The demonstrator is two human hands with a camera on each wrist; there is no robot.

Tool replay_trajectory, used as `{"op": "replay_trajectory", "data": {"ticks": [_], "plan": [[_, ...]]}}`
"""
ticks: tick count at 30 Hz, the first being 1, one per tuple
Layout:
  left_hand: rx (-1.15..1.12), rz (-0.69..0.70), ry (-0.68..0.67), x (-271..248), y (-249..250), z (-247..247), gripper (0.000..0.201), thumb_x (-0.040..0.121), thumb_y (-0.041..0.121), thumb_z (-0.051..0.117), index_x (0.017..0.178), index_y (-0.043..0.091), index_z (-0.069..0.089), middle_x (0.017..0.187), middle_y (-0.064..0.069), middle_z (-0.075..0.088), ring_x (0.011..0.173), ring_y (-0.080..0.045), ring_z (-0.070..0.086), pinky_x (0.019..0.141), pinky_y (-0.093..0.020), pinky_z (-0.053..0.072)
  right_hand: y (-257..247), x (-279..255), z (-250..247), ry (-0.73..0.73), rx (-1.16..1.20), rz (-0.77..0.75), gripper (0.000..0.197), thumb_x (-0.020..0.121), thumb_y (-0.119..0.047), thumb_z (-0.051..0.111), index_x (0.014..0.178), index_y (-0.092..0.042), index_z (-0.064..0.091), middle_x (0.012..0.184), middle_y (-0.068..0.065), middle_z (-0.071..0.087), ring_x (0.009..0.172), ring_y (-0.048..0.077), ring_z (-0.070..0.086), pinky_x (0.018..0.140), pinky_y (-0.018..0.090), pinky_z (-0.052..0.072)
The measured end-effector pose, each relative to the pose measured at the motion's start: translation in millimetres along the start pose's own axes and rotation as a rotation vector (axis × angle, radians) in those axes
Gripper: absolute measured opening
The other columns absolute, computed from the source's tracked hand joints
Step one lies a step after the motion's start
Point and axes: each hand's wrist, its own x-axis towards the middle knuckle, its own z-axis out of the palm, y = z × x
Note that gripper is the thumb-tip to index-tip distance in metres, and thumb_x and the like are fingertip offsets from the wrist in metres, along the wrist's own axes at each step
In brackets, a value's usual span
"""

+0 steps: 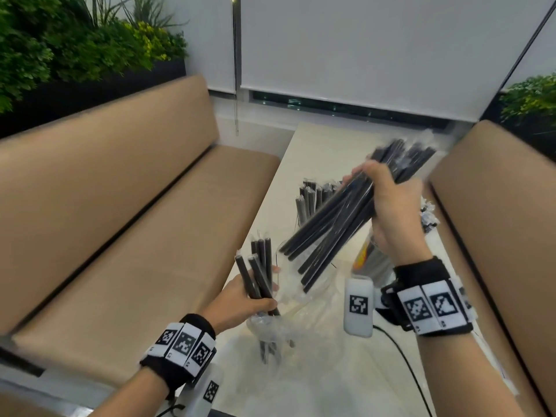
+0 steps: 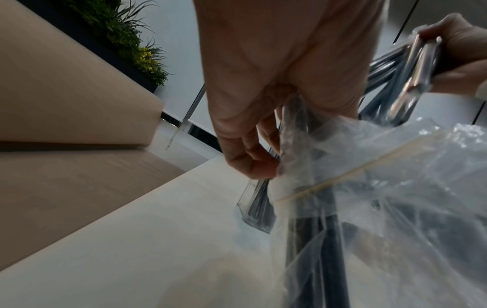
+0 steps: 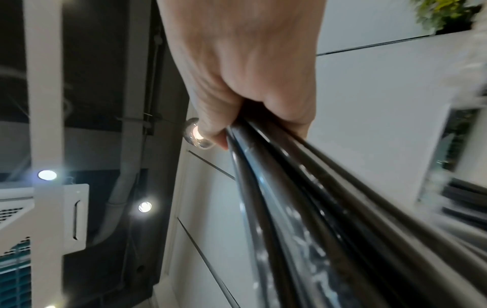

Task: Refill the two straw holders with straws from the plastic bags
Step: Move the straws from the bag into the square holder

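Note:
My right hand (image 1: 388, 206) (image 3: 250, 73) grips a thick bundle of black wrapped straws (image 1: 340, 224) (image 3: 316, 208), held slanted in the air above the table. My left hand (image 1: 249, 299) (image 2: 263, 83) holds a few black straws (image 1: 258, 272) together with the neck of a clear plastic bag (image 1: 270, 326) (image 2: 382, 177), which has more straws inside. A clear straw holder (image 1: 313, 203) (image 2: 257, 206) with straws standing in it is farther back on the table. The right hand's bundle (image 2: 390, 83) also shows in the left wrist view.
The white table (image 1: 316, 386) runs between two beige benches, left (image 1: 120, 221) and right (image 1: 496, 221). A pack with an orange label (image 1: 365, 254) sits under my right hand. More bagged straws (image 1: 427, 218) lie at the table's right edge. A black cable (image 1: 400, 350) crosses the near table.

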Motion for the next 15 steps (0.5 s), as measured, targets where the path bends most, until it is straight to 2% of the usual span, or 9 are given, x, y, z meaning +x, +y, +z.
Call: {"op": "replay_trajectory", "data": {"ticks": [2,5,7,9,11,12,15], "plan": [[-0.033,0.005,-0.009,0,-1,-1,0.053,0.079,-0.003,0.07,0.115,0.034,0.058,0.109,-0.008,0.069,0.097,-0.011,0.067,0.074,-0.013,0.053,-24,16,0,0.046,0.082,-0.071,0.011,0.09,-0.003,0.059,0.082,-0.009,0.056,0.068,0.001,0.066,0.068,0.02,0.068,0.075,0.038,0.06],[-0.042,0.009,-0.005,0,-5,-2,0.052,0.079,-0.004,0.069,0.116,0.031,0.058,0.109,-0.01,0.068,0.099,-0.017,0.068,0.074,-0.016,0.055,-53,46,3,0.124,0.166,-0.238,0.014,0.086,0.002,0.058,0.079,-0.01,0.054,0.062,-0.001,0.063,0.06,0.018,0.064,0.07,0.038,0.058],[-0.02,0.013,0.0,0,-6,-2,0.051,0.079,-0.002,0.07,0.118,0.03,0.058,0.107,-0.007,0.069,0.1,-0.016,0.068,0.077,-0.017,0.055,-52,65,7,0.153,0.075,-0.317,0.01,0.083,-0.006,0.063,0.087,-0.008,0.055,0.072,0.003,0.064,0.065,0.018,0.067,0.074,0.039,0.06],[-0.013,0.012,-0.001,-1,-6,-2,0.051,0.079,0.0,0.071,0.118,0.031,0.058,0.106,-0.003,0.07,0.099,-0.014,0.068,0.082,-0.02,0.056,-34,75,15,0.158,-0.143,-0.335,0.021,0.081,-0.016,0.066,0.099,-0.008,0.058,0.089,0.003,0.068,0.079,0.017,0.069,0.081,0.036,0.06],[-0.016,0.01,-0.004,0,-8,-2,0.051,0.079,0.002,0.07,0.118,0.033,0.057,0.106,-0.002,0.07,0.1,-0.012,0.068,0.085,-0.022,0.056,-9,74,23,0.095,-0.289,-0.311,0.033,0.084,-0.018,0.066,0.113,-0.005,0.058,0.1,0.003,0.069,0.086,0.014,0.068,0.078,0.025,0.059],[-0.018,0.006,-0.006,-1,-7,-2,0.051,0.08,0.002,0.07,0.119,0.033,0.057,0.107,-0.002,0.07,0.1,-0.011,0.068,0.085,-0.021,0.055,5,72,26,0.058,-0.318,-0.296,0.035,0.086,-0.016,0.066,0.118,-0.004,0.056,0.101,0.001,0.068,0.084,0.01,0.067,0.074,0.018,0.057],[-0.024,0.0,0.004,-2,-7,-3,0.051,0.081,0.001,0.069,0.121,0.029,0.056,0.107,-0.002,0.069,0.101,-0.01,0.067,0.083,-0.019,0.055,34,65,30,0.068,-0.315,-0.296,0.026,0.085,-0.01,0.068,0.108,-0.007,0.056,0.085,-0.009,0.062,0.066,-0.008,0.058,0.062,0.009,0.049]]}}
